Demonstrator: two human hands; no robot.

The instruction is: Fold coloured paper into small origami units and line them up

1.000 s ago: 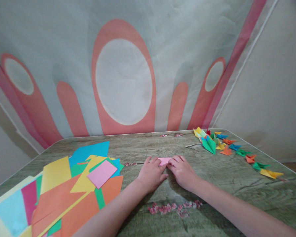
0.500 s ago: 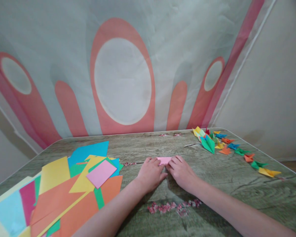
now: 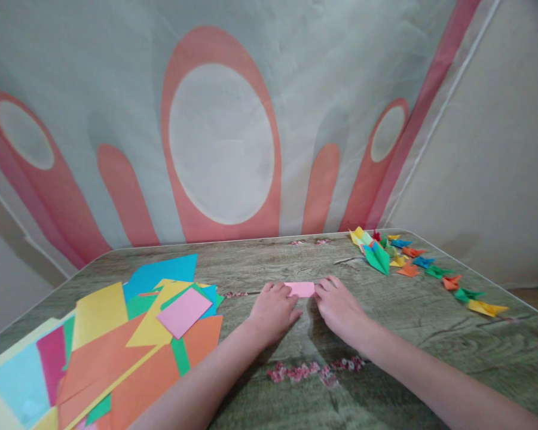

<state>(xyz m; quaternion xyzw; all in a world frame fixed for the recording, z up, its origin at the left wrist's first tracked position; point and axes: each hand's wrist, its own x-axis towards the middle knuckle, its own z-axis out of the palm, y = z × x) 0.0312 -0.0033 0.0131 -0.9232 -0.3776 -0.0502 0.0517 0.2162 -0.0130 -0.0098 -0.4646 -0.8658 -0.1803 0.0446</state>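
Observation:
A small folded strip of pink paper [image 3: 302,289] lies flat on the table between my hands. My left hand [image 3: 274,315] holds its left end down with curled fingers, the thumb lying apart toward me. At the other end, the bent fingers of my right hand [image 3: 339,309] press together on the paper's right edge. The fingertips of both hands partly cover the ends of the strip.
Loose coloured paper sheets [image 3: 130,358] pile up on the left, a pink piece [image 3: 186,313] on top. Along the right side stand several small folded paper figures [image 3: 439,272] and a green paper plane [image 3: 377,258]. A printed backdrop [image 3: 224,143] hangs behind the wood-patterned table [image 3: 385,358].
My right hand has slid a little to the right along the pink paper, so more of the strip shows between my hands. My left hand stays in nearly the same place.

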